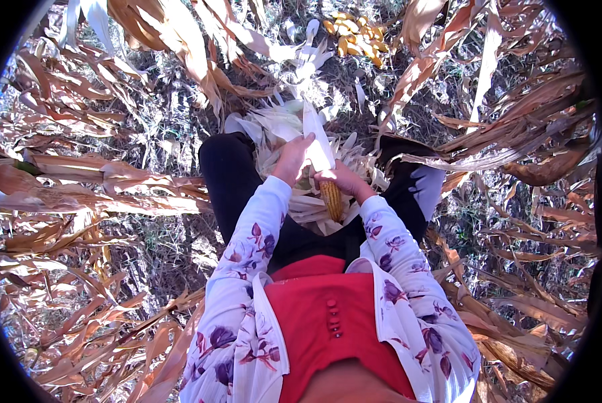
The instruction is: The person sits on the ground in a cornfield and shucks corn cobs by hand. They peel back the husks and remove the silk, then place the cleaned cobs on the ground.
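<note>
Between my knees, my right hand is closed around the upper part of a yellow ear of corn, whose bare kernels point down towards my lap. A pale corn husk extends up and away from the ear. My left hand grips this husk at its left side, with the thumb on top. The two hands are close together. Loose pale husks lie beneath and beyond them, between my legs. Where the husk joins the ear is hidden by my right hand.
A pile of husked corn ears lies on the grassy ground ahead, right of centre. Dry corn stalks and leaves reach in from the left. More dry leaves hang at the right, one crossing my knee.
</note>
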Demonstrator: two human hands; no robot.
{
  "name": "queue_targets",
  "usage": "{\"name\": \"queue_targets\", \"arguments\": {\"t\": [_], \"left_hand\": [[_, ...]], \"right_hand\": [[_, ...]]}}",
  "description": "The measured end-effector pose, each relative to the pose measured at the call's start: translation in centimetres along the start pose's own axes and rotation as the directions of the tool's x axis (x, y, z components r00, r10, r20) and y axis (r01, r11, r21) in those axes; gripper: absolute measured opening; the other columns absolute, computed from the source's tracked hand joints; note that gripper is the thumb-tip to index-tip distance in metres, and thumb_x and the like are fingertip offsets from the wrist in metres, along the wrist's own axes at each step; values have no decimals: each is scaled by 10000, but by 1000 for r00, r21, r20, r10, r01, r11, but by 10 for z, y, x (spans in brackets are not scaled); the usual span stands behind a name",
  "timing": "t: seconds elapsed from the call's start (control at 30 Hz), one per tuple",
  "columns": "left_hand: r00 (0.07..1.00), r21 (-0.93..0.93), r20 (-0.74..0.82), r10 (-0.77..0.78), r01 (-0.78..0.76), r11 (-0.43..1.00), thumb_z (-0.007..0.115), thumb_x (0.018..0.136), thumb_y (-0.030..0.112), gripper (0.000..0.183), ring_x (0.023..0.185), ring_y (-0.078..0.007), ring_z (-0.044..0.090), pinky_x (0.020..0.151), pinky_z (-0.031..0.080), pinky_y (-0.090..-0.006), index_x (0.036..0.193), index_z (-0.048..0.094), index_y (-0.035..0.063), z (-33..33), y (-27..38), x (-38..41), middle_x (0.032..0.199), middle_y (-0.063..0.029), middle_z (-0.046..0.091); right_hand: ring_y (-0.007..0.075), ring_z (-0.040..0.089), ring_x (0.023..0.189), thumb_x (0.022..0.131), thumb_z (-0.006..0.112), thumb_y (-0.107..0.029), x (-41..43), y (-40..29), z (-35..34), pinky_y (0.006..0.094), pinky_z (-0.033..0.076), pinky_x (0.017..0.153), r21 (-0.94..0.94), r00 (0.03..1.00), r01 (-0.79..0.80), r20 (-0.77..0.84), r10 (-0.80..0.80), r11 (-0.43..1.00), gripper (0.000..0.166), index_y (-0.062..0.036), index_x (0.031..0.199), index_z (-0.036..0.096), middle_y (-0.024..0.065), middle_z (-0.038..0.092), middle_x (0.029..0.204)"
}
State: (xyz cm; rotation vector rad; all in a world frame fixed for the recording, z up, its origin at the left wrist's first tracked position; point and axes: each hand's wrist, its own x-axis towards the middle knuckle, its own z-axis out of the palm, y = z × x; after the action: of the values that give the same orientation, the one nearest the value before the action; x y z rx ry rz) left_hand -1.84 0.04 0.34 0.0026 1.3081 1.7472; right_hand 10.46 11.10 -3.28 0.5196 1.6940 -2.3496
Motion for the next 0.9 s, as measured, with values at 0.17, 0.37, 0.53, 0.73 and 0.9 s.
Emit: {"name": "queue_targets", "arguments": {"t": [0.17, 0.37, 0.53, 0.73, 0.9], "left_hand": [[990, -138, 42, 132, -125, 982, 496, 923, 195, 222, 781, -134, 569, 695, 466, -269, 1026, 535, 2, 7, -4, -3, 876, -47, 588], [962, -276, -155, 225, -261, 925, 435, 953, 182, 200, 821, -174, 586, 744, 503, -320, 1050, 487, 16, -1, -2, 5, 927, -91, 578], [937, -160, -201, 286, -320, 934, 429, 957, 223, 237, 634, -108, 558, 565, 457, -254, 978, 534, 11, 0, -14, 8, 814, -29, 591], [834, 519, -210, 510, -347, 781, 515, 905, 284, 297, 583, -164, 565, 565, 442, -325, 845, 577, -1, 1, -21, 15, 631, -101, 576], [845, 811, -83, 529, -251, 528, 540, 870, 347, 305, 692, -384, 586, 622, 445, -425, 875, 586, 46, 19, -18, 1, 732, -211, 606]], "right_hand": [[174, 598, 696, 770, 670, -219, 3, 0, -5, 302, 496, 639, 234, 995, -98, -10, 103, 967, 391, -1, 1068, 540, 75, 609, 849], [150, 590, 808, 733, 721, -259, -9, -22, 12, 300, 484, 734, -198, 991, 127, -8, -131, 972, 516, -8, 1137, 518, 73, 607, 953], [122, 548, 866, 668, 686, -167, -19, -25, 31, 280, 445, 808, -372, 976, 215, 37, -217, 903, 514, -18, 1130, 518, 55, 604, 978], [143, 553, 836, 672, 636, -118, -19, -29, 39, 283, 447, 751, -426, 996, 90, 14, -93, 900, 484, 5, 1126, 519, 90, 618, 942], [140, 550, 762, 703, 623, -174, -11, -13, 41, 288, 450, 693, -447, 968, 188, -68, -242, 875, 377, 34, 1010, 558, 104, 634, 875]]}}
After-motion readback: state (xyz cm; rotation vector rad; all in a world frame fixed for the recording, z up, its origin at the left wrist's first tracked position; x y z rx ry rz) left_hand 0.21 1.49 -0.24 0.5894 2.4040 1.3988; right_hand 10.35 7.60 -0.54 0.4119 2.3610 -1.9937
